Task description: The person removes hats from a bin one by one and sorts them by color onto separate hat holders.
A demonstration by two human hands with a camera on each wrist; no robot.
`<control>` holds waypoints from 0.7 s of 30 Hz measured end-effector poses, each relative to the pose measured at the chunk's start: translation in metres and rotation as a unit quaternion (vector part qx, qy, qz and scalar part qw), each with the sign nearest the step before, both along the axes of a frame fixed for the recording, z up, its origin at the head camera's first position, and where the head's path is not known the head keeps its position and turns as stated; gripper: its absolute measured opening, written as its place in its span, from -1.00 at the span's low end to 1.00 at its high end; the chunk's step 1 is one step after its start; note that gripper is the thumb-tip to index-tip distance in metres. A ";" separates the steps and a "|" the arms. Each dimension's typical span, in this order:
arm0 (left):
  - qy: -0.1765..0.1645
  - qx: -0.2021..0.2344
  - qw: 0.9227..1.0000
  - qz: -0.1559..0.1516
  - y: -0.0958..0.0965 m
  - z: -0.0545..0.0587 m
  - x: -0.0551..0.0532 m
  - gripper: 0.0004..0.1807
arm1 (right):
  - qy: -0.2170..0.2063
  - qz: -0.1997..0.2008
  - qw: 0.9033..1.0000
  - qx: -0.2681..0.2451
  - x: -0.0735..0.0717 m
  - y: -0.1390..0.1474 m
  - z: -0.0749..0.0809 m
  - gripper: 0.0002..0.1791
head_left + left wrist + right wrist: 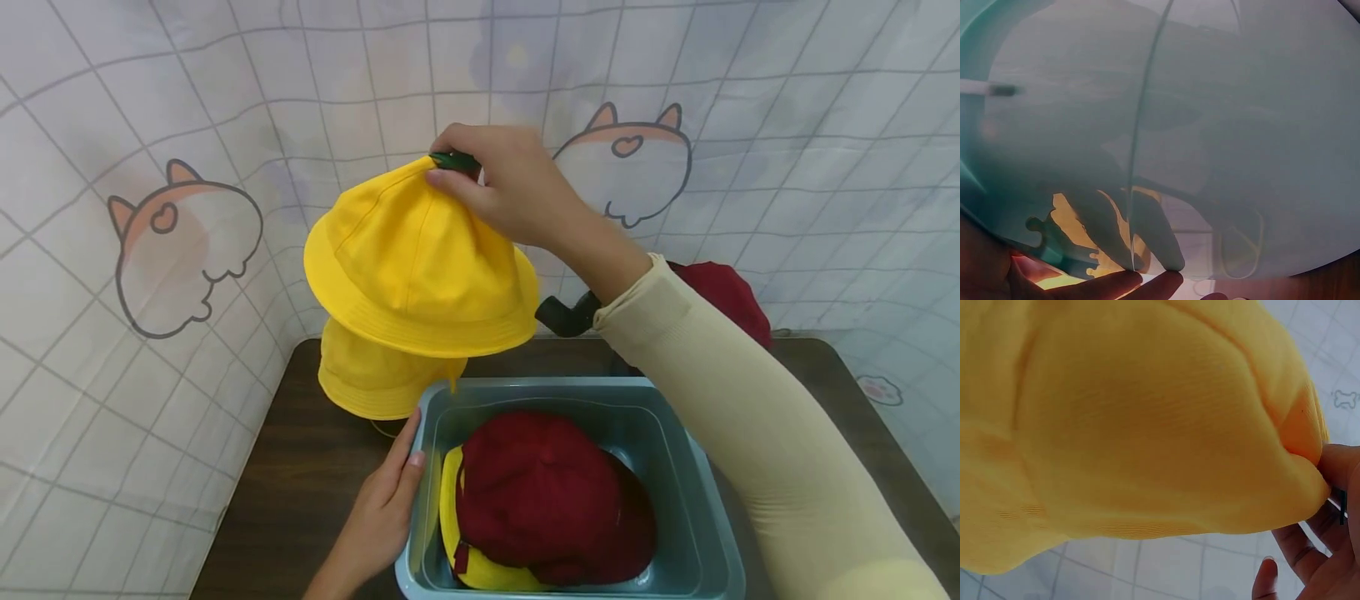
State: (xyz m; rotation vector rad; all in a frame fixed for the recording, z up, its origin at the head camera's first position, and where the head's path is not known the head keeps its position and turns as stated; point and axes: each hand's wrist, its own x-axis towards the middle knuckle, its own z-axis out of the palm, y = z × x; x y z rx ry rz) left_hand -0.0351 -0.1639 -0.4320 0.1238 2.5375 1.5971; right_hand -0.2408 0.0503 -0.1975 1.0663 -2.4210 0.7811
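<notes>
My right hand (510, 179) pinches the crown of a yellow bucket hat (420, 250) by its top, where a dark green piece (454, 162) shows between finger and thumb. The hat hangs brim down, overlapping a second yellow hat (375, 375) behind it. In the right wrist view the yellow cloth (1147, 437) fills most of the picture and bunches at the fingertips. My left hand (378, 504) rests against the left side of a blue-grey plastic basin (426, 492), fingers extended along its outer wall. The left wrist view shows fingertips touching that glossy wall (1241, 156).
Inside the basin a dark red cap (540, 492) lies over a yellow brim (450, 492). Another dark red hat (727, 292) stands at the back right, partly behind the right sleeve. A black curved piece (566, 317) juts out beside the forearm. The dark wooden table (292, 467) meets a grid-patterned cloth (300, 100).
</notes>
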 end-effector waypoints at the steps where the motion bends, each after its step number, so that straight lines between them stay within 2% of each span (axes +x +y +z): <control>1: 0.000 -0.001 1.000 0.001 0.000 0.000 0.000 -0.41 | -0.005 0.000 1.000 -0.004 -0.003 -0.004 -0.001 -0.71; 5: 0.001 -0.001 1.000 0.005 0.000 -0.001 0.001 -0.42 | -0.015 -0.014 1.000 0.000 -0.011 -0.023 -0.007 -0.72; 11: -0.005 0.008 1.000 0.003 0.001 -0.001 0.002 -0.42 | -0.016 -0.047 0.997 0.066 -0.013 -0.053 -0.020 -0.68; 21: -0.013 0.015 1.000 0.005 0.002 0.002 0.002 -0.41 | -0.017 -0.043 0.990 0.135 -0.013 -0.094 -0.047 -0.68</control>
